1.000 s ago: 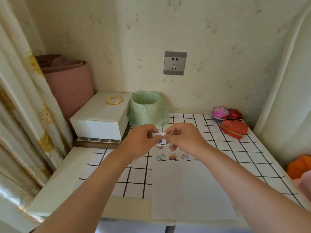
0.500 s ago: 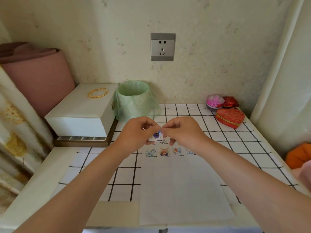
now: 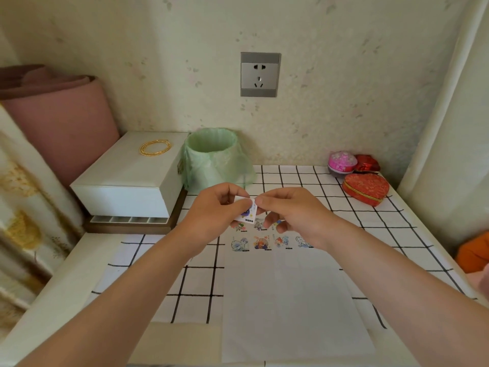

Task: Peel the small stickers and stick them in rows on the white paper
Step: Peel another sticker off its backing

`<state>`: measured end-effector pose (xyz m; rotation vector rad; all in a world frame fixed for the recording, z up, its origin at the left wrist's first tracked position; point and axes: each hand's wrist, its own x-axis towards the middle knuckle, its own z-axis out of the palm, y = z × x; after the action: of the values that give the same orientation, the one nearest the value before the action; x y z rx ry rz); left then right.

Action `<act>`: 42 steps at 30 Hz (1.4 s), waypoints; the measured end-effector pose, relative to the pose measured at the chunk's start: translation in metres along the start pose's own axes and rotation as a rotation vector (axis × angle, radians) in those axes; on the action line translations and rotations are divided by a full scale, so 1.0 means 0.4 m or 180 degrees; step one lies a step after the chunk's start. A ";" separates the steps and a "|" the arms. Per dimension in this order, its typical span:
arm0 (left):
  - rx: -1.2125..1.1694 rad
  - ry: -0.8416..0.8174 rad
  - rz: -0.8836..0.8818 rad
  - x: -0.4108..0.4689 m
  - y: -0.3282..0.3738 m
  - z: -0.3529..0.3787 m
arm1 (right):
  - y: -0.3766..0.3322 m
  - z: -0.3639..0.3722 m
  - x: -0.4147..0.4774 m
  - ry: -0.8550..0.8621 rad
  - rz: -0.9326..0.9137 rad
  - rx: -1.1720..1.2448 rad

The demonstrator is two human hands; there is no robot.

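Matt white paper (image 3: 291, 300), checked cloth (image 3: 330, 207)

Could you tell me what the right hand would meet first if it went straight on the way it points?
The right hand points leftward across the small sticker it pinches; straight on, it would likely meet the left hand first, which holds the same sticker. Depth is unclear, but they look level.

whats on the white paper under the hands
Small stickers in two rows on the white paper. Near row: four; far row partly covered by the left hand, right hand and held sticker.
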<state>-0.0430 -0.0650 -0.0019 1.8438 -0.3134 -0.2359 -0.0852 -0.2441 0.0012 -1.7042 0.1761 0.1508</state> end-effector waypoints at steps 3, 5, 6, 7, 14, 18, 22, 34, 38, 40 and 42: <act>-0.0004 -0.0024 0.0043 -0.005 -0.004 -0.001 | -0.001 0.008 -0.001 0.0065 -0.0026 -0.0057; -0.0037 -0.0015 0.0069 -0.007 -0.005 -0.001 | -0.001 0.009 -0.004 0.0076 -0.0052 -0.0061; -0.0067 -0.0005 0.0075 -0.009 -0.005 -0.001 | -0.001 0.009 -0.005 0.0072 -0.0059 -0.0049; -0.0096 -0.0003 0.0079 -0.010 -0.005 -0.001 | -0.002 0.008 -0.007 0.0052 -0.0056 -0.0020; -0.0259 -0.0028 0.0037 -0.012 0.008 0.001 | -0.007 0.000 -0.010 -0.0141 0.0090 0.0340; -0.0309 -0.0062 0.0005 -0.011 0.009 0.008 | -0.003 0.002 -0.009 0.0016 0.0004 0.0208; -0.0325 -0.0029 0.0041 -0.008 0.009 0.012 | -0.002 0.002 -0.010 0.0169 -0.0139 0.0062; -0.0303 0.0095 0.0145 -0.007 0.010 0.020 | -0.010 0.000 -0.017 0.0138 -0.0309 -0.0149; -0.0334 0.0094 0.0155 -0.009 0.009 0.023 | -0.007 0.003 -0.018 0.0235 -0.0453 -0.0370; -0.0401 0.0094 0.0158 -0.008 0.009 0.022 | -0.006 0.003 -0.018 0.0249 -0.0527 -0.0378; -0.0425 0.0095 0.0166 -0.008 0.010 0.020 | -0.006 0.003 -0.020 0.0243 -0.0561 -0.0353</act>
<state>-0.0488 -0.0723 -0.0004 1.7037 -0.3173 -0.1886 -0.0923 -0.2425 0.0050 -1.8281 0.0745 -0.0361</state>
